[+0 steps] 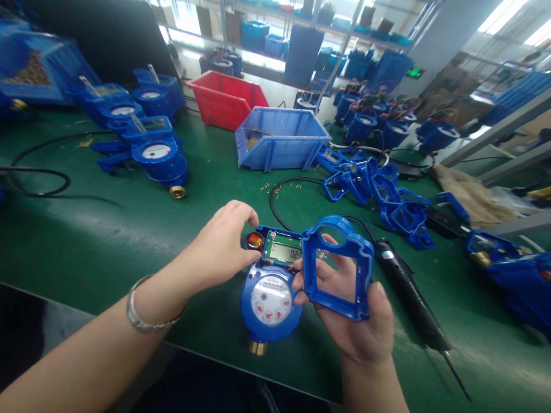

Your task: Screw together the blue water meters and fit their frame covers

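Observation:
A blue water meter (270, 307) lies on the green bench in front of me, its dial facing up and a brass fitting at its near end. Its electronics box is uncovered, showing a green circuit board with a small lit-digit display (284, 252) and a shiny orange-brown round part (255, 241). My left hand (219, 246) grips the box's left side, thumb and index finger on either side of that round part. In my right hand (357, 321) is a blue plastic cover frame (364, 269), tilted up beside the display; those fingertips reach the box's right edge.
A black electric screwdriver (408, 298) lies at right, its bit toward me. Several blue cover frames (370, 183) are piled behind it. Blue (284, 143) and red (224, 97) bins stand at the back, with loose screws (271, 188) before them. More meters (159, 155) stand left.

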Demonstrator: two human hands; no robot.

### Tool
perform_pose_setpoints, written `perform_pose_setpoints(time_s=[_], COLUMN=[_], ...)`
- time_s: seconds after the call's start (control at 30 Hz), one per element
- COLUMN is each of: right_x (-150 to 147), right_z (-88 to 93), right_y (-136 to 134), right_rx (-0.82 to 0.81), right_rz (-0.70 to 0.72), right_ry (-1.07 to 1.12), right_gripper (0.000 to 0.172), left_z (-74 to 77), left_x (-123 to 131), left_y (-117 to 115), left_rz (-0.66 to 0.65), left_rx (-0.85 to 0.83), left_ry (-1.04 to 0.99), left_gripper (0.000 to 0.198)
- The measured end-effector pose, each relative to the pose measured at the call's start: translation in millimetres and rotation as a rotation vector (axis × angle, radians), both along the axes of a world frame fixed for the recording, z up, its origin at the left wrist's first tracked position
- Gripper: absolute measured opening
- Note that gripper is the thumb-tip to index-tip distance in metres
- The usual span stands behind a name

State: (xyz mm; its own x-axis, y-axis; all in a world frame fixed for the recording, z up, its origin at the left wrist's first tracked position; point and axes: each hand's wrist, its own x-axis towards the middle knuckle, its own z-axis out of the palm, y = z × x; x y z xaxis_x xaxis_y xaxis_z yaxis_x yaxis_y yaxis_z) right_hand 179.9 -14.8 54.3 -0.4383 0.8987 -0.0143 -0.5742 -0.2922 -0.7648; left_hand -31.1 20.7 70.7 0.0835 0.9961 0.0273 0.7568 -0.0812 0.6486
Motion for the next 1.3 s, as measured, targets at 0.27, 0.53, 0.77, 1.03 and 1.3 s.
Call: perform_pose_setpoints(time_s=[0.27,0.53,0.77,1.03,1.3], right_x=[5.1,6.7,-13.9,-21.2,-25.7], right_z=[16.2,34.9,37.5,34.9,35.1], right_y=[2.9,30.6,44.6,47.6,48.1], right_rx=[0.027,0.493,0.918,0.967,0.900], right_rz=[-0.028,-0.252,-0.064,0.039,0.131], right_ry=[-0.141,-0.829,-1.299,-1.311,-1.290], right_gripper=[0.045,0.079,0.070,0.054,0.054], left_z=[-21.1,-38.0,-39.4,-36.1,-38.5], left_x=[1.8,9.7,12.1,16.1,17.1], left_y=[17.2,6.7,6.3,3.9,1.2], left_rz=[-0.130,-0.022,-0.061,-0.031,0.015], left_rx=[-0.513,-0.435,-0.294,-0.315,-0.313], left_ry=[-0.646,-0.904,-0.873,-0.984,-1.058], left_gripper=[0.050,0.051,0.050,0.033,0.030])
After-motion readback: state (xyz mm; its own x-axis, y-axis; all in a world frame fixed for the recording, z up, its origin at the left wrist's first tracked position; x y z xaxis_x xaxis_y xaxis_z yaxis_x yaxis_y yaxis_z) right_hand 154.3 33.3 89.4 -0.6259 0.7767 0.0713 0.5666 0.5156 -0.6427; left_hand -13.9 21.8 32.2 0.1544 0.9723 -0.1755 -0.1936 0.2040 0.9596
